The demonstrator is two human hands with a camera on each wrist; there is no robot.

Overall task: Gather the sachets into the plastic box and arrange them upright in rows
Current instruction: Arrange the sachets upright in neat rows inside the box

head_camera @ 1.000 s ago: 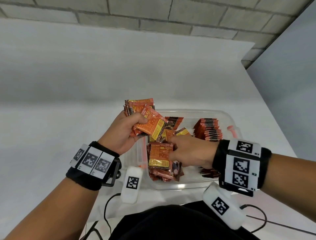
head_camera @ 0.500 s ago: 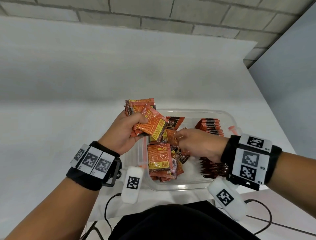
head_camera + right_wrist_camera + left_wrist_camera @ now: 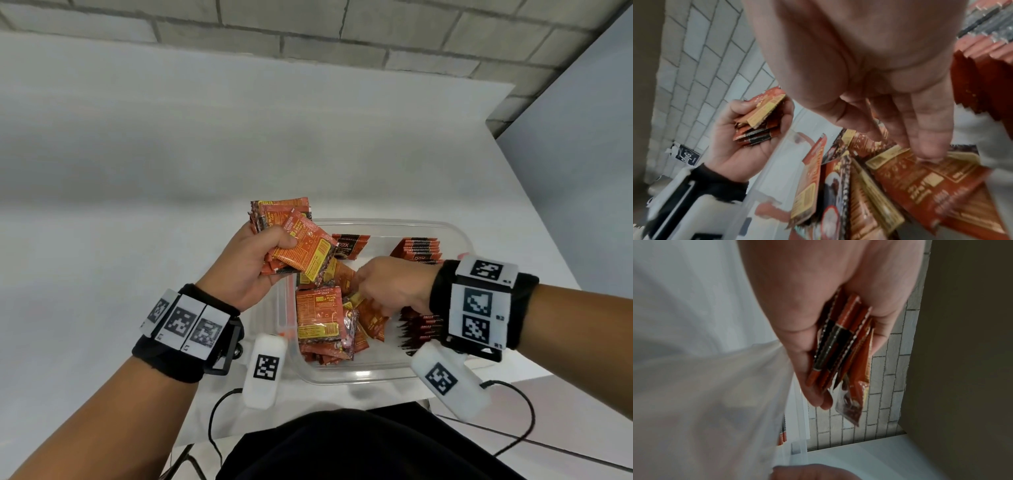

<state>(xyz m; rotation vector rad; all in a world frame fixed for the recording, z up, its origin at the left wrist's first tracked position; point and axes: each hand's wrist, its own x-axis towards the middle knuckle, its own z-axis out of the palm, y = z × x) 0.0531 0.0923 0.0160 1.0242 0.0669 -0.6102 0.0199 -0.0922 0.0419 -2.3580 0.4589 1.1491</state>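
A clear plastic box (image 3: 342,377) sits at the table's near edge. Inside it lies a loose pile of orange sachets (image 3: 318,315). One upright row of sachets (image 3: 419,248) stands at the far right and another row (image 3: 423,329) at the near right. My left hand (image 3: 274,246) hovers over the box's left rim and grips a stack of sachets (image 3: 298,246), seen edge-on in the left wrist view (image 3: 840,344). My right hand (image 3: 359,284) reaches into the pile, fingers curled down. Its fingertips (image 3: 927,151) pinch the top edge of one orange sachet (image 3: 931,186).
The box stands on a white table (image 3: 137,274) that runs back to a white panel and a grey block wall (image 3: 308,31). An orange latch (image 3: 462,255) shows on the box's right rim. Cables (image 3: 219,411) hang at the front edge, above dark clothing.
My right hand has lifted from the front of the pile toward the middle of the box, stirring the loose sachets. The left hand and its stack have stayed put.
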